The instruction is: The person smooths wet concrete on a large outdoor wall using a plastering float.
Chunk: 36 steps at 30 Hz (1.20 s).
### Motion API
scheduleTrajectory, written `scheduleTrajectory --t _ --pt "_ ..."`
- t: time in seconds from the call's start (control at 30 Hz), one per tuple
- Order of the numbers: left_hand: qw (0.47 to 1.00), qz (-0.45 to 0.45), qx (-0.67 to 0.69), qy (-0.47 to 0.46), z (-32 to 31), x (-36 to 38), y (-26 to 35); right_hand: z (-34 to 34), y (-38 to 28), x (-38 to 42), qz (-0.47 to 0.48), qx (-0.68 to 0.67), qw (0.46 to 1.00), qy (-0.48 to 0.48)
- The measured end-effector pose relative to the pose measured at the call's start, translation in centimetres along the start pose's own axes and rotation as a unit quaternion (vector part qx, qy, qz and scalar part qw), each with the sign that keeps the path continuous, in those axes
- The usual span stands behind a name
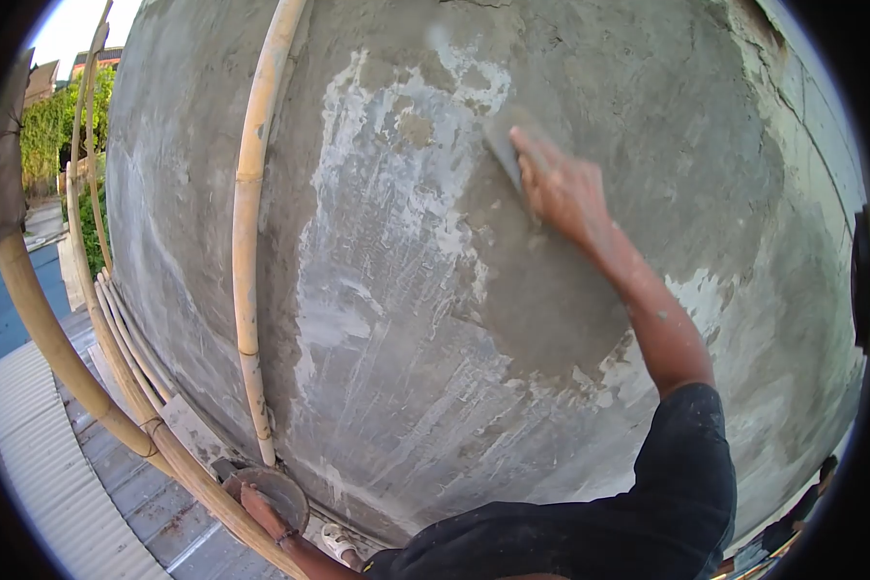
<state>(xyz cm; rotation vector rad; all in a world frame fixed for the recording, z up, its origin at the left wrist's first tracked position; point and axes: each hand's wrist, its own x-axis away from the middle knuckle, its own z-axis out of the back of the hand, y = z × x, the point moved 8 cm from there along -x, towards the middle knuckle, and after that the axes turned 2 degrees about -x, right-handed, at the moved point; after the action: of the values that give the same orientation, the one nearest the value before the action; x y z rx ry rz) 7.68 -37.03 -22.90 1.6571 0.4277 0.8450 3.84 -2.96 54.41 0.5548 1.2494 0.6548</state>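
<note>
1. At the bottom of the view, nearest the camera, a round mortar pan [273, 490] is gripped at its edge by the left hand [261, 509], closed on the rim beside a bamboo scaffold pole [77, 372]; what the pan carries cannot be made out.

2. Below and to the left, a corrugated roof [39, 464] and a paved strip are seen well beneath the poles, so the work is judged to be done at height.

3. Higher up, a dark sleeve [681, 474] is stretched toward the wall, and the right hand [561, 193] is pressed flat on a plastering float [506, 145], fingers spread over its back, the blade lying against the wet surface.

4. On the rendered wall [416, 319], a broad pale, streaked band is shown to the left of the float, where the coat looks smeared but not yet levelled; darker, smoother grey is seen around and to the right of the right hand.

5. By this showing, the coat is judged to be mostly applied, with the smoothing of the pale streaks and of the lower patches left to do.

6. Farthest off, at upper left, green foliage [53, 121] and a building edge are visible beyond the poles.
</note>
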Motion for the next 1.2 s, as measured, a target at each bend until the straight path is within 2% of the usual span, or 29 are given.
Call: scheduleTrajectory --t 0.07,0.13,0.17,0.23,0.3,0.33,0.37,0.47,0.57,0.63,0.67,0.7,0.73,0.8,0.87,0.93,1.0,1.07,1.1,1.13,1.17,1.2 --pt "0.994 -0.078 -0.074 0.019 0.0 -0.8 -1.7 1.4 5.3 -6.2 -0.011 0.107 0.993 0.045" --pt "0.997 -0.046 -0.052 0.016 0.0 1.4 1.8 -0.1 7.1 -8.1 0.034 0.108 0.991 0.078" --pt "0.999 -0.022 -0.023 0.011 0.4 2.5 3.0 -1.3 5.8 -6.5 0.031 0.097 0.993 0.063" --pt "1.0 -0.026 -0.007 0.014 0.1 1.6 1.0 -3.8 1.3 -2.3 -0.032 0.08 0.996 -0.025" --pt "0.999 -0.026 0.016 0.022 0.6 2.1 0.4 -6.1 -5.0 4.3 -0.002 -0.022 0.998 -0.056" --pt "1.0 -0.016 0.003 0.015 0.4 2.8 2.0 -7.3 -8.3 7.5 0.005 -0.052 0.99 -0.129" --pt "1.0 -0.007 -0.011 0.007 0.3 3.6 3.7 -9.1 -11.9 11.7 0.032 -0.08 0.975 -0.204" --pt "0.998 -0.034 -0.06 -0.01 0.8 3.1 3.8 -10.7 -20.9 21.9 0.151 -0.194 0.937 -0.249" --pt "1.0 0.005 0.011 0.014 0.6 3.2 3.5 -10.6 -18.6 17.3 0.144 -0.205 0.937 -0.245" --pt "0.995 0.081 0.049 0.024 0.5 3.2 2.3 -9.8 -13.0 9.9 0.126 -0.127 0.973 -0.143" --pt "0.995 0.08 0.052 0.023 0.4 3.2 2.0 -8.9 -9.7 5.3 0.085 -0.069 0.987 -0.117" --pt "0.998 0.043 0.032 0.031 0.7 3.3 1.9 -8.2 -5.8 0.9 0.04 -0.061 0.995 -0.065" --pt "0.999 0.006 0.014 0.039 0.5 3.2 2.3 -8.0 -2.6 -3.3 0.002 -0.007 0.998 -0.062" --pt "0.999 0.004 0.032 0.041 -0.2 3.4 3.8 -8.0 1.5 -10.1 0.052 0.036 0.997 0.049" --pt "0.998 0.002 0.042 0.043 0.0 4.2 5.1 -8.8 2.9 -13.3 0.062 0.064 0.992 0.088" --pt "0.999 0.037 0.004 0.019 -0.4 4.4 5.5 -9.7 2.3 -15.9 0.011 0.106 0.99 0.088" --pt "1.0 -0.006 -0.014 0.02 0.0 3.7 3.2 -12.5 -1.4 -12.9 -0.02 0.034 0.998 -0.048" --pt "0.998 -0.049 -0.024 0.02 -1.3 3.3 3.1 -15.7 -7.7 -6.0 0.053 -0.051 0.994 -0.076" --pt "0.996 -0.085 -0.019 0.026 -1.6 4.0 4.0 -16.8 -11.0 -2.7 0.054 -0.079 0.981 -0.167" --pt "0.992 -0.121 -0.018 0.035 -1.4 4.7 4.9 -17.8 -14.6 1.5 0.092 -0.118 0.972 -0.183" --pt "0.987 -0.155 -0.017 0.046 -1.1 5.1 5.6 -19.2 -18.4 6.1 0.112 -0.161 0.952 -0.234" --pt "0.987 -0.155 -0.015 0.051 -0.9 5.0 5.9 -20.1 -22.1 10.2 0.091 -0.231 0.888 -0.387"
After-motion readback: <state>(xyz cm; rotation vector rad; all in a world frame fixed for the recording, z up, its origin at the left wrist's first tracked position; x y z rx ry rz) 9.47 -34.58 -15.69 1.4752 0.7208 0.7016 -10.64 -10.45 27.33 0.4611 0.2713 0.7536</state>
